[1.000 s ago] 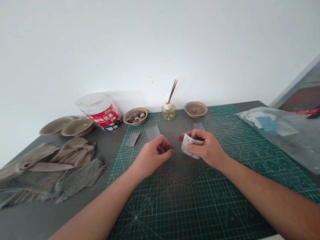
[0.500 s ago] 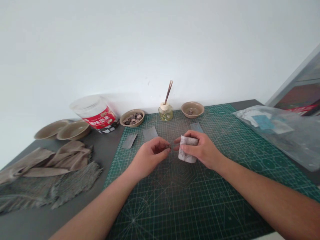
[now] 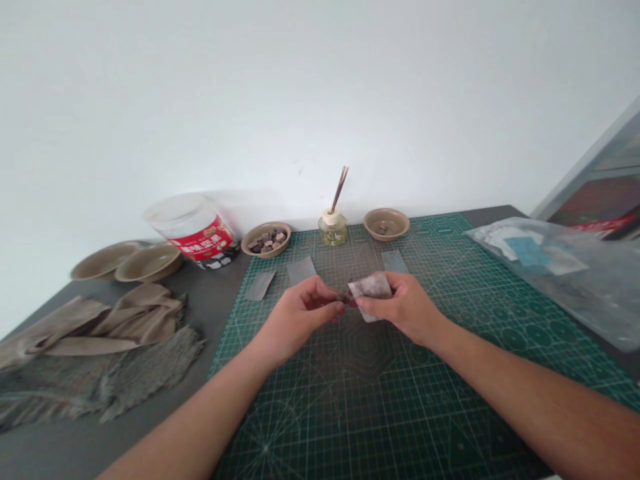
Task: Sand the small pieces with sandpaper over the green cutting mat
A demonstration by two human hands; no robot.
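Observation:
My left hand [image 3: 311, 308] pinches a small dark piece [image 3: 344, 297] between thumb and fingertips; its exact kind is too small to make out. My right hand [image 3: 404, 303] grips a folded, whitish sheet with grey smudges, which looks like sandpaper [image 3: 371, 293]. The sheet's left edge is right beside the small piece, and right fingertips show behind it. Both hands are above the green cutting mat [image 3: 380, 400]. Flat grey sheets [image 3: 260, 285] lie on the mat beyond my hands.
A bowl of small brown pieces [image 3: 267, 241], a reed diffuser [image 3: 333, 227] and a bowl with a few pieces [image 3: 386, 225] stand along the wall. To the left are a plastic tub [image 3: 200, 237], two bowls [image 3: 150, 263] and a cloth [image 3: 135, 320]. A plastic bag [image 3: 590, 273] lies right.
My right hand has moved left and tilted the folded sandpaper, bringing it up to the small piece. My left hand has stayed almost in place.

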